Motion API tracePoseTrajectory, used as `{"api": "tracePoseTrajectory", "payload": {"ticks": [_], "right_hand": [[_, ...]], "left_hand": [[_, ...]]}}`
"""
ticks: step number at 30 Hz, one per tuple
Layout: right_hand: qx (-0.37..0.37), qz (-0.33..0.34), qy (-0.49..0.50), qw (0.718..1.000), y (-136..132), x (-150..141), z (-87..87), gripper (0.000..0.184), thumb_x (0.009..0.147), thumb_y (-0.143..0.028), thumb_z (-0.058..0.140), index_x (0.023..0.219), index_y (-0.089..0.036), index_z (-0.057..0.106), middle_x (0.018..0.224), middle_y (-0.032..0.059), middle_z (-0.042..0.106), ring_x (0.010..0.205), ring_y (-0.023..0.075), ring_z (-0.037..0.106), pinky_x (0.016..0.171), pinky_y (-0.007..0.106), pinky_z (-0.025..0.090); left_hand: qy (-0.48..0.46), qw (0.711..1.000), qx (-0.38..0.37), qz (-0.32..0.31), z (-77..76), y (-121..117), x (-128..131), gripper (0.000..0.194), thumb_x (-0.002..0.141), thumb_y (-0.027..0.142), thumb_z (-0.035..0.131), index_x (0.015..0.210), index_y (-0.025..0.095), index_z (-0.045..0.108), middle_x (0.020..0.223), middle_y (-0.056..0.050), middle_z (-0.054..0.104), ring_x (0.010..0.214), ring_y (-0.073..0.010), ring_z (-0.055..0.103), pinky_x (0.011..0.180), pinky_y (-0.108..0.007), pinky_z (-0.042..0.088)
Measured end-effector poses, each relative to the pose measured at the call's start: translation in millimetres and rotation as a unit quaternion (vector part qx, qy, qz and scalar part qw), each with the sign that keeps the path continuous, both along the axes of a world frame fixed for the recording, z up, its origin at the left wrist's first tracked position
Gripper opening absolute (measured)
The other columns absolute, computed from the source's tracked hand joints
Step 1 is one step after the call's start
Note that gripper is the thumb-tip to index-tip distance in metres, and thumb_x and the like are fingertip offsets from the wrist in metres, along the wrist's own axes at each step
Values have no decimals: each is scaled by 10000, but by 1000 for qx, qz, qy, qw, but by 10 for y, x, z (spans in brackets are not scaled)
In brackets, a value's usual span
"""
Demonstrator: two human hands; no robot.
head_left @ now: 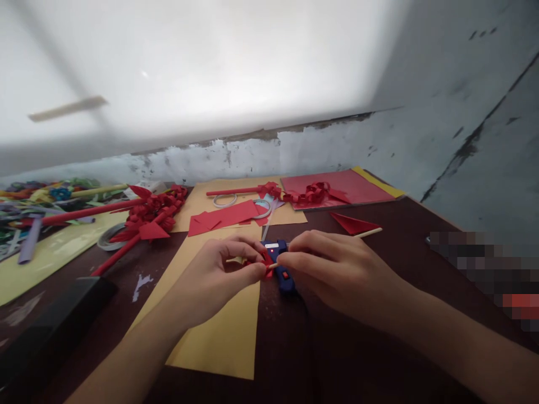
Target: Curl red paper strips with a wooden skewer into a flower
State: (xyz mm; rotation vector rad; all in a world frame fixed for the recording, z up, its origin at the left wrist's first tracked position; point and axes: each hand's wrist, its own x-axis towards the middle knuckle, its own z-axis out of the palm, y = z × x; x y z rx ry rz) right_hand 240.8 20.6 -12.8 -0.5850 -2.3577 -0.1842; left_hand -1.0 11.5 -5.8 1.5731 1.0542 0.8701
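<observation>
My left hand (229,264) is closed, its thumb and fingers pinching a small piece of red paper (268,259), mostly hidden by the fingers. Opposite it, my right hand (337,261) pinches a thin pale stick (272,267) whose tip meets the red paper. Just beneath both hands, a blue glue gun (286,280) lies on the dark table, its small red light lit and its cord running toward me. Beyond the right hand lie a folded red paper triangle (348,223) and a pale wooden stick (370,232).
Red paper flowers on stems (154,216) lie at the left, near a pile of coloured paper strips (50,193). Yellow paper (227,336) runs under my left hand. Red sheets (227,216), tape rolls (225,200) and a red packet (362,188) lie toward the wall. A black box-like object (63,320) is front left.
</observation>
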Motion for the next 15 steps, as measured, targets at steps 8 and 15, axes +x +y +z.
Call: {"api": "tracePoseTrajectory", "payload": {"ticks": [8, 15], "right_hand": [[-10, 19, -8, 1000, -12, 8, 32, 174, 1003, -87, 602, 1069, -161, 744, 980, 78, 715, 781, 169, 661, 684, 302, 498], [-53, -41, 60, 996, -56, -17, 105, 126, 1009, -114, 550, 1025, -152, 669, 916, 59, 694, 778, 160, 641, 698, 291, 487]], "left_hand": [[17, 1000, -16, 2, 50, 2, 57, 306, 941, 344, 694, 702, 180, 791, 966, -49, 721, 889, -176, 648, 804, -277, 481], [31, 998, -7, 51, 34, -10, 41, 343, 937, 416, 698, 698, 179, 767, 963, -43, 721, 912, -193, 639, 822, -297, 451]]}}
